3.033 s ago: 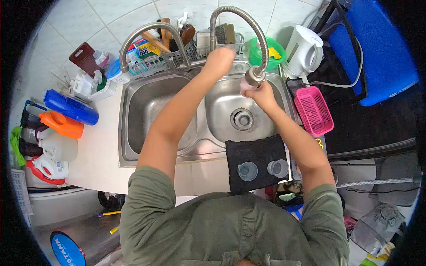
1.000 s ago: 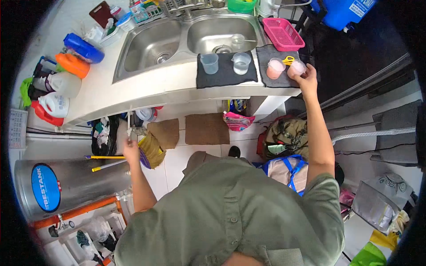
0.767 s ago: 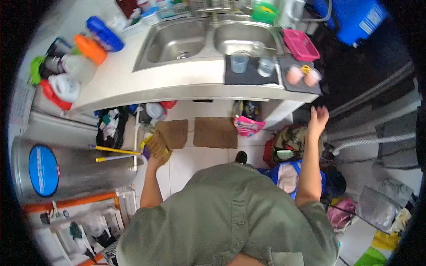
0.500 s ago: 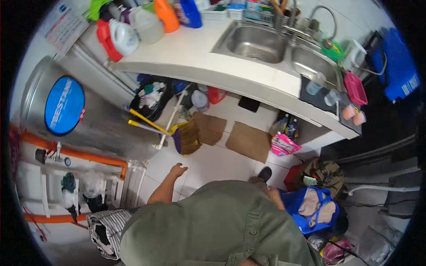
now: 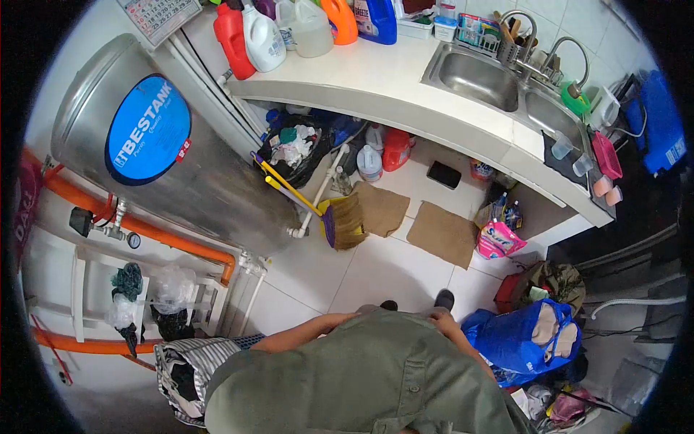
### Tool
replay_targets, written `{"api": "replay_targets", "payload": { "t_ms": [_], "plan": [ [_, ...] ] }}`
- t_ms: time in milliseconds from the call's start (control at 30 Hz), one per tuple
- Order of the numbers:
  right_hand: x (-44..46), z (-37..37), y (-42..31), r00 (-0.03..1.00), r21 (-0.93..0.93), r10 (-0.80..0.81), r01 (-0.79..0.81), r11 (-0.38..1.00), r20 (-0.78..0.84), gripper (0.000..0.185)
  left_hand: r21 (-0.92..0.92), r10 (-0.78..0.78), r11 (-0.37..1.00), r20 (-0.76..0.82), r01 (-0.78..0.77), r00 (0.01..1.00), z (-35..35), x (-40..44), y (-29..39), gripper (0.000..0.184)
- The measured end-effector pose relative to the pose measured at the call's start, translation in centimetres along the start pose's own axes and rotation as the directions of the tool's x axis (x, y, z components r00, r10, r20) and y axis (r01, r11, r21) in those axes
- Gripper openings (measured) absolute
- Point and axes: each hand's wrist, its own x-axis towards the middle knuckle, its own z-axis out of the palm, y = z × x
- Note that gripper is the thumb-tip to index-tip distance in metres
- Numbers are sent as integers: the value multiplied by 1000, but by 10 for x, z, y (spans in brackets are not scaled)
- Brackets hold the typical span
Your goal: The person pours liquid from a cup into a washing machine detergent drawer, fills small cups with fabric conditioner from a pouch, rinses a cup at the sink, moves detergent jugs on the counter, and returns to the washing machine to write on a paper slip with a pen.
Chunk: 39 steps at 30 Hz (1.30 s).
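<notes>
Both hands are at my waist, against the front of my green shirt (image 5: 376, 362). The left hand (image 5: 340, 320) is partly covered by the cloth; the right hand (image 5: 443, 321) is beside the shirt's other edge. I see nothing held in either, but the finger posture is too hidden to tell apart from closed.

Cups: two clear cups (image 5: 562, 145) (image 5: 583, 164) on the dark mat (image 5: 555, 165), by the right basin (image 5: 552, 116). Two cups with pink contents (image 5: 603, 186) (image 5: 614, 195) are side by side near the right end of the worktop (image 5: 361, 69), just past the clear pair. The pink basket (image 5: 606, 156) is behind them. All four cups are well apart from my hands.

Step, as I judge it: a pause from handling, with me standing back from the worktop. Any move on the cups calls for closing that gap, then a right-hand reach to the far right. The pink pair looks near the edge, so a light grip from the side and a level lift would suit; a knock could spill the contents.
</notes>
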Motion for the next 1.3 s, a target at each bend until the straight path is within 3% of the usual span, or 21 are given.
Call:
{"api": "replay_targets", "payload": {
  "t_ms": [33, 67, 100, 167, 300, 367, 400, 467, 567, 600, 667, 767, 900, 967, 1000, 1067, 1100, 1167, 1200, 1267, 1300],
  "plan": [
    [0, 8, 4, 997, 109, -48, 42, 993, 57, 39, 27, 5, 1000, 10, -6, 1000, -8, 5, -11, 54],
    [2, 24, 15, 997, 104, -50, 44, 994, 52, 39, 77, 11, 997, 29, -14, 1000, -13, 8, -20, 50],
    [7, 43, 29, 995, 260, -46, 21, 965, 90, 36, 78, 21, 997, 29, -23, 999, -11, 1, -17, 50],
    [3, 41, 26, 985, 510, -100, 16, 860, 138, 28, 284, 115, 952, 12, -113, 993, -9, -20, -7, 48],
    [4, 59, 44, 981, 496, -48, -54, 866, 189, 33, 643, 206, 762, -127, -77, 970, -24, -8, -13, 46],
    [-22, 57, 38, 994, 298, 107, -96, 950, -20, 39, 709, 224, 704, -159, -47, 962, -32, 4, -15, 46],
    [-32, 50, 32, 994, 298, 107, -96, 950, -23, 39, 724, 226, 688, -153, -47, 962, -34, 9, -14, 46],
    [-58, 10, -11, 987, 130, 138, -126, 983, -88, 44, 765, 230, 643, -138, -44, 963, -37, 16, -12, 48],
    [-77, -26, -45, 984, 54, 176, -177, 983, 23, 41, 812, 220, 584, -139, -17, 965, -15, -8, 16, 47],
    [-78, -24, -41, 983, 57, 180, -181, 982, 25, 41, 812, 216, 583, -136, -16, 967, -16, -6, 17, 47],
    [-78, -20, -36, 999, 229, 26, -32, 973, 32, 38, 874, 210, 485, -82, -31, 974, -21, 3, 18, 44],
    [-87, -14, -39, 989, 383, 149, -130, 914, -20, 34, 861, 226, 501, -37, -83, 973, -19, 11, 16, 37],
    [-71, 22, -1, 986, 431, 136, -81, 899, -99, 30, 872, 235, 482, -30, -90, 972, -14, 3, 20, 26],
    [-66, 29, 9, 984, 464, 164, -111, 879, -76, 27, 777, 165, 623, -21, -88, 986, -13, -4, 21, 24],
    [-64, 32, 14, 985, 461, 158, -107, 881, -73, 27, 774, 167, 627, -27, -85, 986, -13, -9, 24, 24],
    [-62, 31, 10, 967, 559, 183, -55, 827, -175, 23, 566, -39, 824, 17, 23, 999, -11, -24, 37, 27],
    [-62, 28, 9, 969, 560, 174, -48, 827, -174, 23, 565, -37, 825, 8, 26, 999, -14, -26, 41, 27],
    [-68, 10, -5, 935, 779, 334, -121, 616, -119, 20, 498, -2, 867, 64, -30, 998, -21, -23, 46, 25],
    [-67, 11, -3, 937, 779, 331, -121, 615, -116, 20, 496, -3, 868, 60, -27, 998, -30, -14, 44, 25],
    [-65, 9, 10, 873, 916, 486, -225, 333, 38, 19, 567, 369, 790, -134, -234, 920, -39, -1, 48, 28],
    [-62, 12, 14, 856, 935, 516, -210, 287, 34, 15, 806, 544, 569, -218, -165, 811, -36, -5, 54, 31]
  ]
}}
